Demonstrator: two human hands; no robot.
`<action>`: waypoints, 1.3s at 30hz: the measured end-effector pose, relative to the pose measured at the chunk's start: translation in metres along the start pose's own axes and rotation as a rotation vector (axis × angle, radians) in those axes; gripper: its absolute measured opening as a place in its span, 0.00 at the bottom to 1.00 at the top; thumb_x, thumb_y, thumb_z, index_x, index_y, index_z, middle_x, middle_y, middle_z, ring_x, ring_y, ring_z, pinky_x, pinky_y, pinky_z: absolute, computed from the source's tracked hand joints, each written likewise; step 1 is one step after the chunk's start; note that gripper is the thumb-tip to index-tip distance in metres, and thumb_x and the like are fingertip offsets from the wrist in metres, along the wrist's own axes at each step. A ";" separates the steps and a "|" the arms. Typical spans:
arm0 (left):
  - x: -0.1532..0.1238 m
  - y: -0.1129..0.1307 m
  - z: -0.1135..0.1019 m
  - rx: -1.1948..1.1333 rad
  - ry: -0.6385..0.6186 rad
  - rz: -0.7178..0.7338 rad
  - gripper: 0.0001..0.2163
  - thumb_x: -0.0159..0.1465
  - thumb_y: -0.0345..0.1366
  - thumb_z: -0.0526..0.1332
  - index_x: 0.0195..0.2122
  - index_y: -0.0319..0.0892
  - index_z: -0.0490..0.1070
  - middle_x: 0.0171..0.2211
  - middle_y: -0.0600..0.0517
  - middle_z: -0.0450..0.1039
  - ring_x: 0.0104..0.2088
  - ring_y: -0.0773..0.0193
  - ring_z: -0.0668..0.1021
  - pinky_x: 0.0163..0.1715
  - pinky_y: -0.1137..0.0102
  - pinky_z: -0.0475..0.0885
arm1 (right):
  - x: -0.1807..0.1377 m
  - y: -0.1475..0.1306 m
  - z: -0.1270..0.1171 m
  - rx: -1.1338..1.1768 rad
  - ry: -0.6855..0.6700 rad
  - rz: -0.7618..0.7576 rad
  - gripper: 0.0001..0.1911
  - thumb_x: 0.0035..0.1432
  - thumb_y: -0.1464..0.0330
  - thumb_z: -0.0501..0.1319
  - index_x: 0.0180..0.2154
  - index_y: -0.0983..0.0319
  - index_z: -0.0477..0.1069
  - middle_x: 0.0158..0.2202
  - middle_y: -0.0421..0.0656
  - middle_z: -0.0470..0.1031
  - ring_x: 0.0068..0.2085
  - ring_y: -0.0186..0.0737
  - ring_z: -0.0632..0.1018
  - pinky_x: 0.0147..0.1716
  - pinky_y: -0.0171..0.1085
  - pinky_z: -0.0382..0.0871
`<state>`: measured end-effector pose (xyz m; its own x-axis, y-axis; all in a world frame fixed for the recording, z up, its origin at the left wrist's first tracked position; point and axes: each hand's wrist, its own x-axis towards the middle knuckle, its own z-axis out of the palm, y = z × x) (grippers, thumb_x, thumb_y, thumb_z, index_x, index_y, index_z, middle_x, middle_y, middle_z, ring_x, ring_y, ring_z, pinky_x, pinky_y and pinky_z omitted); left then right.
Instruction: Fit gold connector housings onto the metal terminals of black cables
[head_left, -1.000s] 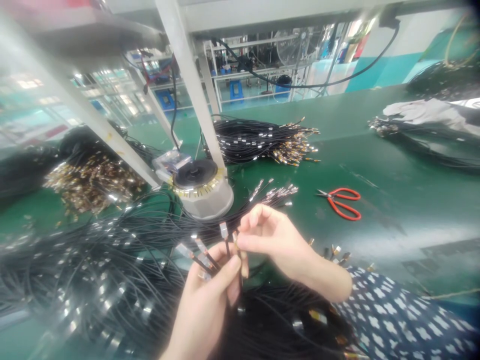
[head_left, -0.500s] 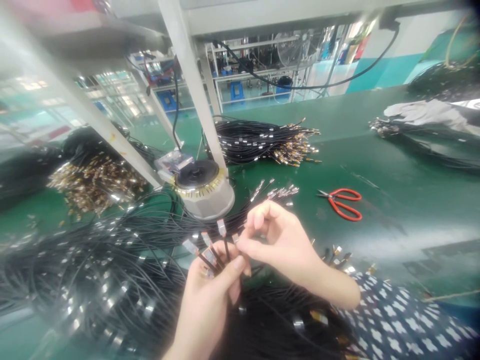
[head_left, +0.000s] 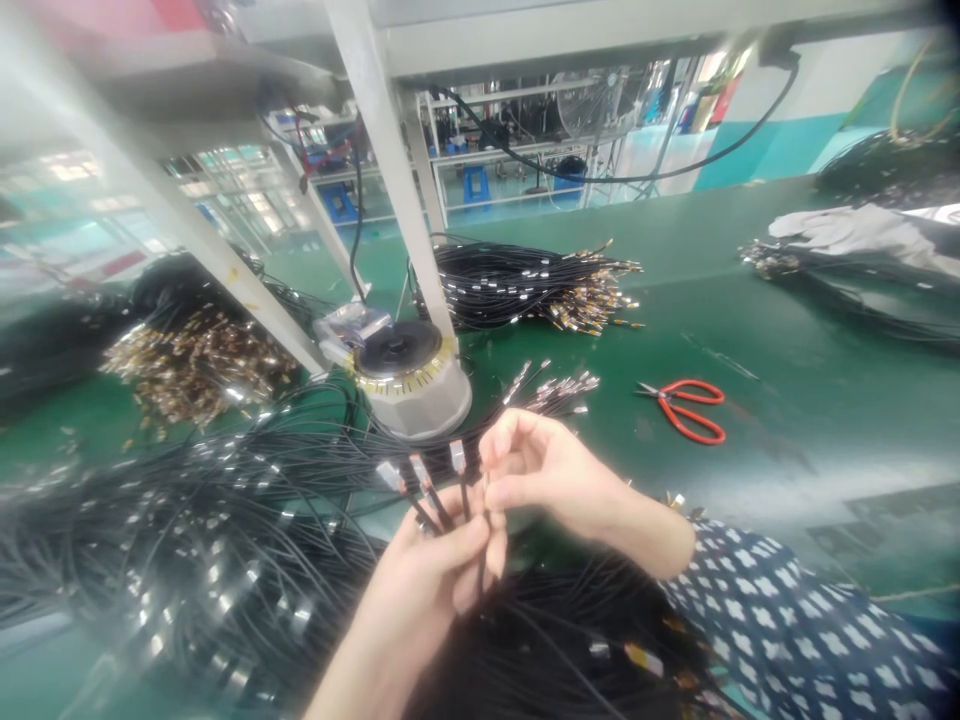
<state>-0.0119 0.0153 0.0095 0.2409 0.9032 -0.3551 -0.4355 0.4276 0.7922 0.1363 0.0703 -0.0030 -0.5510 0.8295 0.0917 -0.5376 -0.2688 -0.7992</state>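
Note:
Several black cables (head_left: 427, 488) with flat metal connector ends are fanned out in my left hand (head_left: 442, 550), its thumb pressed over them. Their silvery tips point up and away from me. My right hand (head_left: 544, 465) touches the left one, thumb and forefinger pinched on the end of one more cable at the right of the fan; the fingers mostly hide that end. Just beyond the hands lies a bunch of cable ends (head_left: 562, 390). Under them spreads a dark heap of cables (head_left: 525, 650), blurred in places.
A grey round dispenser (head_left: 409, 385) with a black top stands by a white shelf post (head_left: 394, 160). Red-handled scissors (head_left: 690, 408) lie on the green table (head_left: 750, 430). Cable bundles lie behind (head_left: 525, 285), at left (head_left: 199, 370) and at right (head_left: 847, 280).
My right thumb and forefinger have closed in on the cable end at the fan's right side. The left hand has shifted slightly right, its cables bunched a little closer.

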 end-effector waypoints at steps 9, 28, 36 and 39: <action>0.004 0.000 0.001 -0.013 -0.030 -0.020 0.10 0.53 0.39 0.72 0.28 0.36 0.77 0.24 0.48 0.77 0.11 0.80 0.60 0.13 0.79 0.48 | 0.004 -0.011 -0.011 -0.037 0.052 0.041 0.11 0.55 0.65 0.68 0.33 0.62 0.68 0.29 0.36 0.74 0.27 0.28 0.77 0.29 0.29 0.71; -0.006 -0.002 -0.007 -0.102 0.043 0.101 0.13 0.65 0.42 0.60 0.27 0.39 0.73 0.13 0.62 0.48 0.15 0.76 0.50 0.15 0.78 0.49 | -0.068 -0.014 -0.009 -1.243 -0.542 -0.060 0.08 0.58 0.65 0.64 0.28 0.60 0.72 0.23 0.39 0.74 0.30 0.37 0.73 0.40 0.38 0.68; -0.014 0.014 -0.010 -0.087 0.189 0.106 0.13 0.65 0.48 0.59 0.36 0.43 0.75 0.13 0.62 0.54 0.13 0.76 0.53 0.14 0.79 0.53 | -0.071 -0.003 -0.046 -1.276 -0.420 0.085 0.08 0.56 0.64 0.66 0.30 0.61 0.75 0.24 0.37 0.75 0.28 0.31 0.73 0.32 0.30 0.67; -0.012 0.004 0.002 0.010 0.160 0.101 0.12 0.61 0.45 0.64 0.33 0.40 0.77 0.16 0.58 0.63 0.12 0.76 0.59 0.14 0.77 0.54 | -0.064 -0.041 -0.082 -1.565 0.072 0.105 0.09 0.59 0.62 0.61 0.31 0.58 0.77 0.31 0.37 0.79 0.33 0.33 0.78 0.36 0.30 0.71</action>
<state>-0.0145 0.0061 0.0183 0.0553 0.9362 -0.3471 -0.4415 0.3347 0.8325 0.2454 0.0680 -0.0248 -0.4873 0.8732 0.0075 0.6944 0.3927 -0.6030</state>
